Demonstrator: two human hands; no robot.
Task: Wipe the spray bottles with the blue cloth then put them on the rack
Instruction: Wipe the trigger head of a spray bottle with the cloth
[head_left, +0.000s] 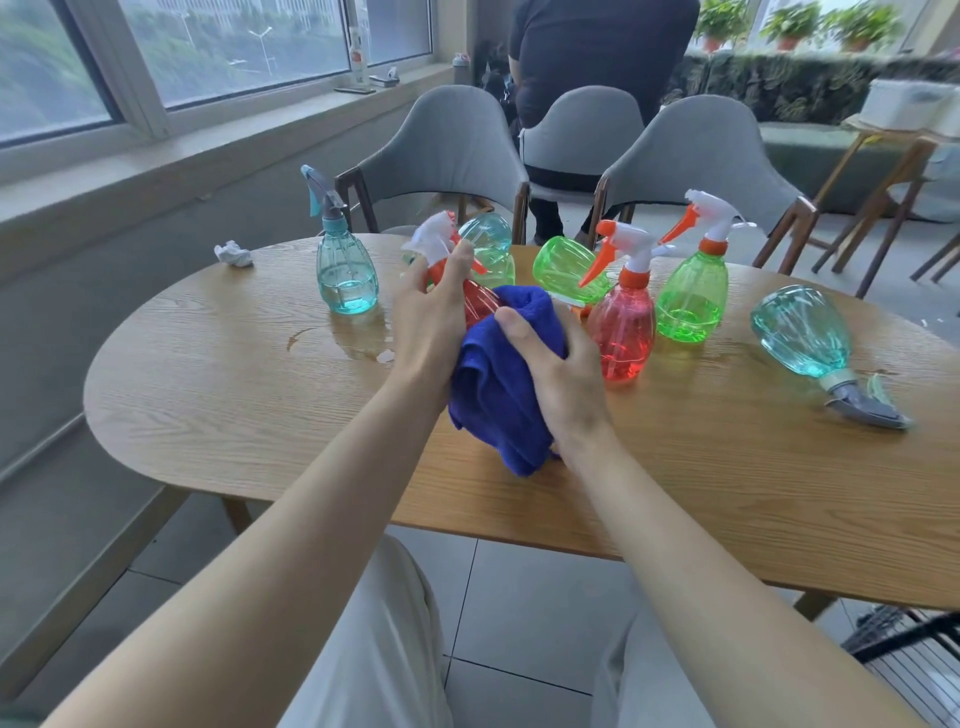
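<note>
Wood-grain worktop (208, 395) with rounded ends is positioned beside a window wall, with grey chairs (447, 156) along its far edge. Above the middle of the worktop, a red spray bottle (480, 301) with a white-and-orange trigger head is held tilted. The left hand (431, 306) is closed around the bottle's neck and trigger head. The right hand (556, 374) is closed on the blue cloth (498, 395), which is pressed around the bottle's body; most of the body is hidden by the cloth.

Just right of the hands, a second red bottle (623, 332) stands upright, with a green upright bottle (693, 291) beside it. Behind the hands, a green bottle (566, 267) and a paler bottle (491, 244) are lying tilted. A teal bottle (345, 270) stands upright to the left, near wet patches (358, 343) on the worktop. Another teal bottle (810, 343) lies on its side at the right. A crumpled tissue (234, 253) lies at the far left. A black wire rack (914, 654) is partly visible on the floor at lower right.
</note>
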